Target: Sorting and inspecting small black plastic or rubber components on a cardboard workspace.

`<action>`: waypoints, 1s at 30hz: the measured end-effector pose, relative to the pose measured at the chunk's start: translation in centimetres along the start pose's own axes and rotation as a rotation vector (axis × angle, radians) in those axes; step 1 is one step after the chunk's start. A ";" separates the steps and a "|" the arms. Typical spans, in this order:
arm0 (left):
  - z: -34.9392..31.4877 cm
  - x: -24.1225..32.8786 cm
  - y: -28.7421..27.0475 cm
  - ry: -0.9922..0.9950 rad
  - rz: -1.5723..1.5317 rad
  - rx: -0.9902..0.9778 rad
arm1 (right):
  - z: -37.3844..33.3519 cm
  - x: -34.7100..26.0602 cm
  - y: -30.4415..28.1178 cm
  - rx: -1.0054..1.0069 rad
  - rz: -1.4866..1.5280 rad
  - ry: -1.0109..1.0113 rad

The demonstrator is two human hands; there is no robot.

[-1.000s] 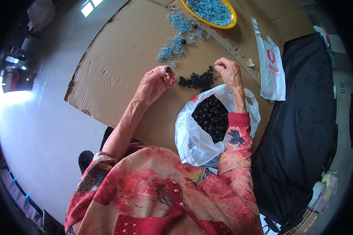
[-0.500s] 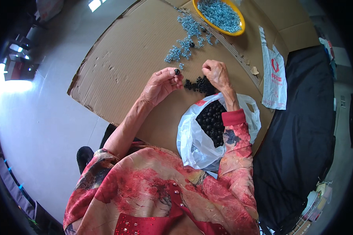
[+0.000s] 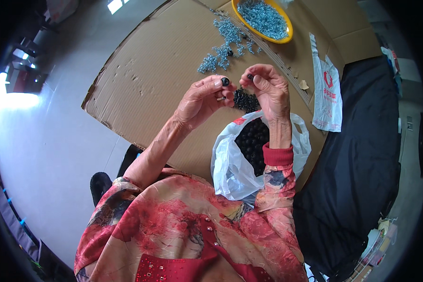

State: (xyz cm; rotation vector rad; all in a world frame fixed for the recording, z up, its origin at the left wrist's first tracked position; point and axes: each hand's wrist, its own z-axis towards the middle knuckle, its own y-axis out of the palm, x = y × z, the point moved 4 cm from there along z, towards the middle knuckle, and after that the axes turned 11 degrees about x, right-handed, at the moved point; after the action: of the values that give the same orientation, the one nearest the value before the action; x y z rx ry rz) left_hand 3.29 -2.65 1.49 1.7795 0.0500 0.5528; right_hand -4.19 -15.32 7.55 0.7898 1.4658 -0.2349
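Gripping a black bead [image 3: 225, 82] between closed fingertips of the left hand [image 3: 203, 99] and pinching a small black bit [image 3: 250, 77] in the right hand [image 3: 272, 94] at three o'clock from it, likely holding both up for seeing well, toward twelve o'clock from the white bag [image 3: 229, 164].
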 end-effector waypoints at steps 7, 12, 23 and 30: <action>-0.9 -0.1 3.4 0.018 0.034 -0.050 | -3.0 -3.6 0.7 0.084 -0.315 -0.309; -1.1 0.0 4.7 0.038 0.041 -0.072 | -4.2 -6.3 2.5 0.035 -0.823 -0.669; -0.5 -0.4 4.4 0.001 0.078 -0.049 | -4.6 -6.7 4.1 -0.049 -1.112 -0.920; -0.4 -0.7 4.6 -0.028 -0.043 -0.069 | -4.4 -5.8 3.1 0.063 -1.069 -0.887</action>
State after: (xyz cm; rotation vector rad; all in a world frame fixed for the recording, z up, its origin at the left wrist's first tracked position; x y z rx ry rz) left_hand 1.37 -3.86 5.58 1.7146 0.0490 0.4929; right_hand -6.61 -12.20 14.43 -0.1644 0.8762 -1.2619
